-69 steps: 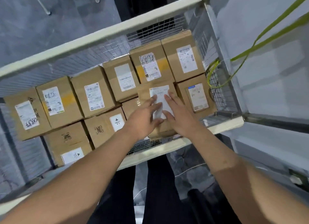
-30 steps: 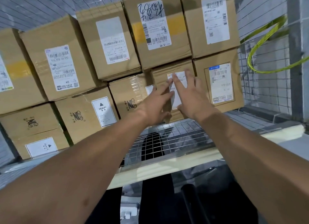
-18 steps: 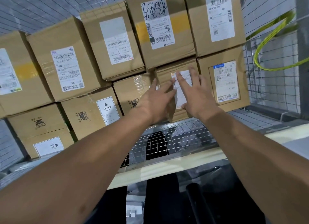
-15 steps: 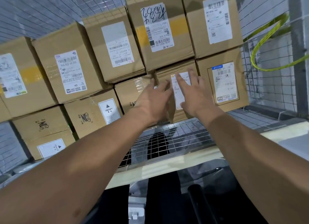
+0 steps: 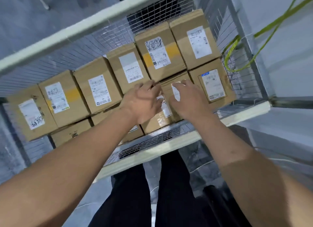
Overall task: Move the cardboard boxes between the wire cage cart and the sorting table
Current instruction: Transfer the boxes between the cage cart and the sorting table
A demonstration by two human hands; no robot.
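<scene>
Now left hand [image 5: 144, 103], right hand [image 5: 188, 102] curl fingers over cardboard box [image 5: 167, 91] edge.

We cannot read any printed line: the white labels on the cardboard boxes [image 5: 98, 84] in the wire cage cart [image 5: 152, 152] are all blurred. Toward the cart's far right corner, the scrawled label [image 5: 158, 53] carries black handwriting above a barcode, neither legible. At the left edge, the marked label [image 5: 32, 114] bears dark handwriting, perhaps digits. The blue-headed label [image 5: 213, 85] sits by the near right corner. The left grip [image 5: 144, 101] and right grip [image 5: 188, 99] cover most of the held box [image 5: 166, 89]'s labels.
</scene>
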